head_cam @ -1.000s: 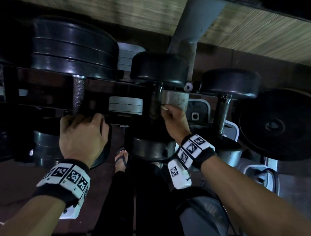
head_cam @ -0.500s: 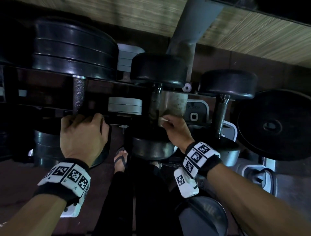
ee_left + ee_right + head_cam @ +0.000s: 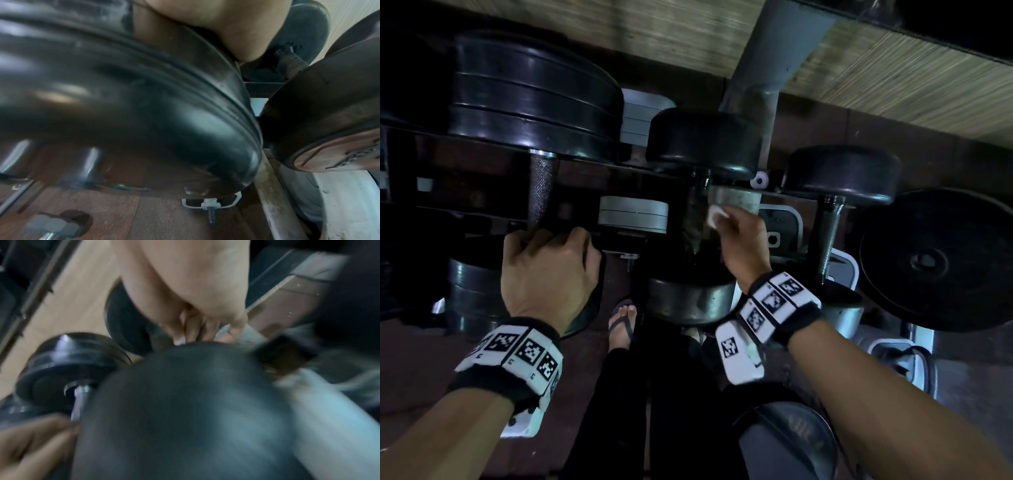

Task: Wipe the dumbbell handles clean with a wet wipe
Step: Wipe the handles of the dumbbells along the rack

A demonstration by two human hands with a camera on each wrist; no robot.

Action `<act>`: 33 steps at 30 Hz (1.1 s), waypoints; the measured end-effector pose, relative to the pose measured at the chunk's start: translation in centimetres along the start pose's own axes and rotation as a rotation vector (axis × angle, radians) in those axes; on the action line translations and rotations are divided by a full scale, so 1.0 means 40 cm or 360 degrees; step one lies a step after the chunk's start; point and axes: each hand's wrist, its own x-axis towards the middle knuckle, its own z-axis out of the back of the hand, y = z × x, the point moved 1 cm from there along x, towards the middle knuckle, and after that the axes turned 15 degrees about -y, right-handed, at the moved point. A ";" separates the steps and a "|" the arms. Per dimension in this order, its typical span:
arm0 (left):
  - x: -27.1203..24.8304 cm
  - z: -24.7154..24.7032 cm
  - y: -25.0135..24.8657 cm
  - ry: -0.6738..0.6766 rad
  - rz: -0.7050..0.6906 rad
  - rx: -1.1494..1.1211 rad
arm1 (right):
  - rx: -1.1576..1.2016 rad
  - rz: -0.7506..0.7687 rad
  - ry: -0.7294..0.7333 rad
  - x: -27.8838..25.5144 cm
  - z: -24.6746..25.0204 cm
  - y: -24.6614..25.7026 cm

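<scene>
Right hand (image 3: 743, 246) grip is pinching one white wet wipe (image 3: 717, 216) against the middle dumbbell (image 3: 702, 219) handle. Left hand (image 3: 548, 274) grip is curling over the near end of the left dumbbell (image 3: 541, 192). Three dumbbells are lying side by side on the rack (image 3: 482, 178); the right dumbbell (image 3: 832, 226) is lying untouched.

Upper right of head view: woven straw-like mat (image 3: 893, 68) runs along the top, w/ a grey post (image 3: 774, 48) cutting down through it. Right edge: big black weight plate (image 3: 935, 260), lying flat-on to camera. Centre: small grey plate stack (image 3: 633, 213), another pale stack (image 3: 640, 116) further up behind. Bottom centre: foot in a flip-flop (image 3: 624, 322) on reddish-brown floor (image 3: 410, 359). Lower right: white-rimmed kettlebell-like shape (image 3: 904, 363), partly hidden. Left wrist view, bottom: bolt w/ nut (image 3: 210, 206) on a white bracket.
</scene>
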 end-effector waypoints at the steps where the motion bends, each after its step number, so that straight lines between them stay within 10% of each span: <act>1: 0.001 0.000 0.000 0.0003 -0.0002 -0.0004 | -0.0008 0.0046 -0.0096 0.012 -0.012 0.019; 10: 0.001 -0.002 0.000 0.0048 -0.0013 0.0013 | -0.0213 0.0053 0.0362 -0.072 0.035 -0.080; 16: 0.000 0.000 -0.002 0.0038 -0.0014 -0.0007 | -0.0083 0.0398 -0.0258 0.017 0.014 0.056; 25: 0.002 0.003 -0.002 0.0054 0.0004 0.0014 | -0.0321 0.0556 0.0330 -0.093 0.064 0.010; 33: 0.000 -0.001 -0.002 -0.0002 -0.0008 0.0019 | -0.0177 0.0960 -0.0092 0.005 0.011 0.074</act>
